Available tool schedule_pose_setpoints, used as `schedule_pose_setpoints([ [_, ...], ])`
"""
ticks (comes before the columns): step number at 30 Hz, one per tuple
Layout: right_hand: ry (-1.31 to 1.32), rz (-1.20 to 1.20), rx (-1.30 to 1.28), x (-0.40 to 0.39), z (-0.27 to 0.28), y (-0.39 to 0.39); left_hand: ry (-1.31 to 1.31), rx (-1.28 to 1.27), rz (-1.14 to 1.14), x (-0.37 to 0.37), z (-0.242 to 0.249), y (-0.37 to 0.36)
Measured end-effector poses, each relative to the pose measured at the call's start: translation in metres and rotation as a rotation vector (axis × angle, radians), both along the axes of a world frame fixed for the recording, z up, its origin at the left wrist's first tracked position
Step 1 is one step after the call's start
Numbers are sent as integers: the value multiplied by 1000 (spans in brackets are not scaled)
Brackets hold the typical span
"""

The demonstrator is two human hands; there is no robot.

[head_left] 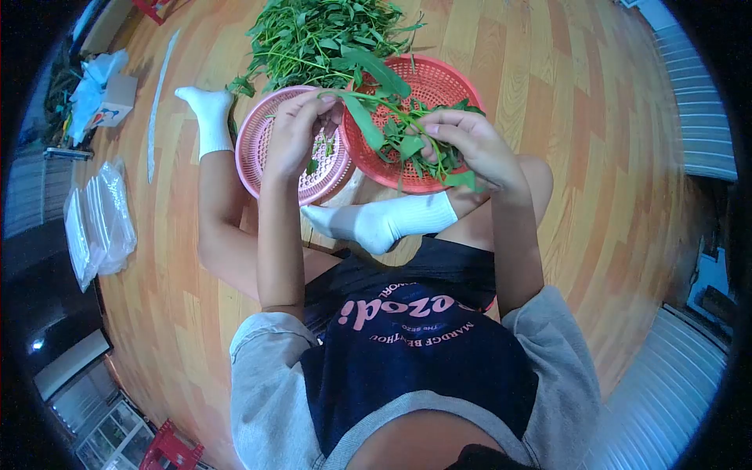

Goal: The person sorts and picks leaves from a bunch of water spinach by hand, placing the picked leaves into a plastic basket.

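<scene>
A long green water spinach stem [384, 102] with narrow leaves stretches between my two hands. My left hand [294, 133] is closed, pinching its left end above the pink basket [244, 160]. Above the red basket [474, 92], the fingers of my right hand [474, 145] close round the leafy stem. Small green scraps lie in the pink basket. Leafy pieces rest inside the red one, partly hidden by my right hand. A big heap of uncut greens [317, 35] lies on the floor just behind the baskets.
My white-socked feet [384, 223] flank the pink basket on the wooden floor [595, 157]. To the left are clear plastic bags [100, 223], a white box [117, 100] and a pale strip [160, 106]. A red stool [171, 448] stands at the lower left.
</scene>
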State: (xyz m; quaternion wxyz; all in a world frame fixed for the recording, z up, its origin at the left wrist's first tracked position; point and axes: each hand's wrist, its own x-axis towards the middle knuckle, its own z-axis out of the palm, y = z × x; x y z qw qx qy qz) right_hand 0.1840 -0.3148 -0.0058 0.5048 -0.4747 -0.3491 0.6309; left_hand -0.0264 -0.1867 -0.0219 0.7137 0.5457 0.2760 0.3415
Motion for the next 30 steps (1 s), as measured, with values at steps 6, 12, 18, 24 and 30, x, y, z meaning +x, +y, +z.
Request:
schedule_pose_setpoints([
  [6, -181, 33, 65, -3, -15, -3, 144, 129, 16, 1, -5, 4],
  [12, -1022, -238, 142, -6, -51, 18, 510, 526, 68, 16, -1, -22],
  [18, -1338, -251, -268, 31, -145, 48, 443, 485, 327, 9, -11, -37],
  [24, -871, -484, 408, 7, -81, 30, 549, 316, 273, -1, -12, -22],
  [30, -1388, -446, 679, -32, -44, 24, 468, 288, 208, 15, -22, -26],
])
